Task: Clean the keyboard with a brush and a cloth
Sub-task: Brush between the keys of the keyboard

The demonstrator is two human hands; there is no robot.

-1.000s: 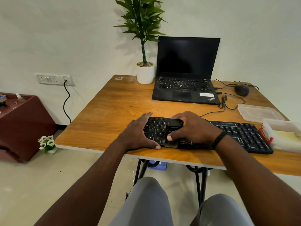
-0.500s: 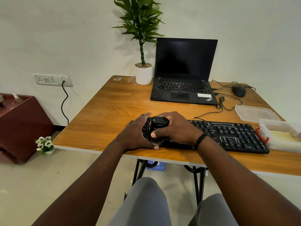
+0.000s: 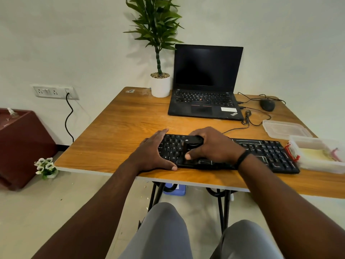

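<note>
Pale floor tiles fill the bottom of the view, with the person's grey-clad knees (image 3: 168, 232) nearest the camera and both bare forearms reaching forward over them. Past the knees stands a wooden table (image 3: 115, 146) on black metal legs. Close to its front edge lies the black keyboard (image 3: 265, 152), running left to right. The left hand (image 3: 152, 153) rests on the keyboard's left end, fingers held together along the far corner and thumb stretched flat along the near edge, bracing it against the tabletop. The right hand (image 3: 212, 144), a dark band at its wrist, is curled around a black brush (image 3: 194, 142) with a round top, thumb below and fingers wrapped over; the brush sits on the keys left of centre, its bristles hidden or blurred under the hand. At the keyboard's right end, touching or nearly so, stands an open clear plastic box (image 3: 317, 157) with red clips, something pale yellow inside that may be the cloth, though I cannot be sure. Its lid (image 3: 285, 128) lies just behind it. Farther back sits an open black laptop (image 3: 205, 103) with a dark screen, a black mouse (image 3: 267, 105) with its cable to its right, and a potted plant (image 3: 160, 85) to its left against the white wall.
</note>
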